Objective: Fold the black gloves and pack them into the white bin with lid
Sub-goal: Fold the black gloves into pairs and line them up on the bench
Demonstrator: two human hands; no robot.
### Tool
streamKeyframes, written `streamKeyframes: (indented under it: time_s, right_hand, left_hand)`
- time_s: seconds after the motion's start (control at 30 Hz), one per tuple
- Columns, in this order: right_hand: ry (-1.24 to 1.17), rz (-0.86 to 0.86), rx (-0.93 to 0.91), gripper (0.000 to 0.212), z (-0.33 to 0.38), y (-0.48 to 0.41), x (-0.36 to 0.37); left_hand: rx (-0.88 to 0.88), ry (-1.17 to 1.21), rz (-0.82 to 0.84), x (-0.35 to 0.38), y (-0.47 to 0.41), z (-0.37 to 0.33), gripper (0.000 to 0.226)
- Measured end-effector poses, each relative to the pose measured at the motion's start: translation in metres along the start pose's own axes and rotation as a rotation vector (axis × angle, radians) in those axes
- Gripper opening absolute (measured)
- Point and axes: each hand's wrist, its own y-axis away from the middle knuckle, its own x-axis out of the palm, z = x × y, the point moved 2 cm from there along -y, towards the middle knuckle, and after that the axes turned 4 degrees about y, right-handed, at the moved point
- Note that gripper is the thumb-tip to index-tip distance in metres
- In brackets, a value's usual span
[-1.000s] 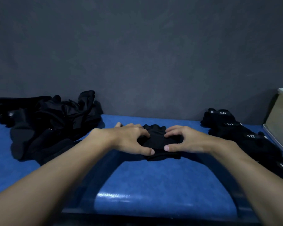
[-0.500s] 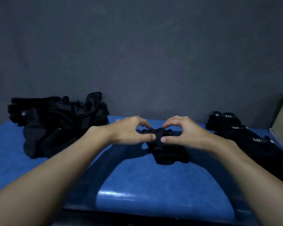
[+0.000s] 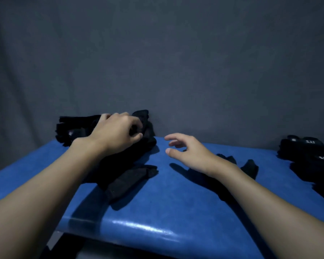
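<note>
Presently: left hand (image 3: 118, 133) curls its fingers into the unfolded pile (image 3: 75, 126), pinching cloth; right hand (image 3: 191, 154), just right of that pile, hangs loose-fingered, empty. Farther right lie one folded glove (image 3: 250, 168) and a folded stack (image 3: 305, 146), so folding seems partway done, packing unstarted, white bin unseen. Surface: blue table (image 3: 166, 202); behind the pile, grey wall (image 3: 157, 62).
</note>
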Motion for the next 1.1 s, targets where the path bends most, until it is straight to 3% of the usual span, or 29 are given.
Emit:
streamKeyframes:
  time_s: [0.23,0.33,0.47,0.97,1.1]
  right_hand:
    - [-0.114,0.04,0.024,0.041,0.013,-0.024,0.035]
    - [-0.049,0.002,0.057,0.04,0.012,-0.029,0.044]
    - [-0.142,-0.054,0.033,0.038,0.017,-0.029,0.036]
    - [-0.327,-0.484,-0.108,0.021,0.033,-0.004,-0.016]
    - [-0.373,-0.533,-0.078,0.018,0.029,0.012,-0.036]
  left_hand:
    - [-0.028,-0.086,0.107,0.019,0.005,0.012,0.034]
    - [-0.035,-0.086,0.123,0.021,0.004,0.013,0.035]
    - [-0.061,-0.072,0.146,0.022,0.004,0.013,0.034]
    - [-0.129,-0.018,0.264,0.012,0.01,0.006,0.036]
    - [-0.081,0.056,0.181,0.006,0.007,-0.01,0.025]
